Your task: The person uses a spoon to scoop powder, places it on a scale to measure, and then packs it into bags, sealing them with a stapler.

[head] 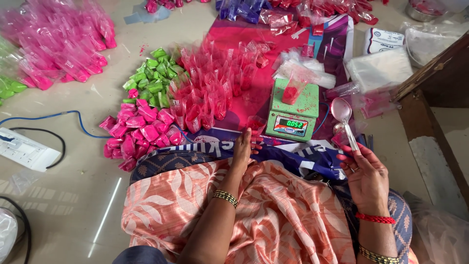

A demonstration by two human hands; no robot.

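Weighing pink powder pouches, seated on floor.
R hand [367, 177] grips a steel spoon [343, 115], bowl up, just right of the green scale [293, 111]; L hand [243, 147] open, fingers spread, resting flat beside scale front. A clear pouch [293, 88] w/ pink powder stands on scale pan. Filled pouches [210, 90] beyond L hand; sealed pink packets [139, 134] & green packets [154, 78] further left.

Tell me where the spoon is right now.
In the head view, the spoon is at right, held by its handle in the right hand, its bowl raised just right of the green scale.
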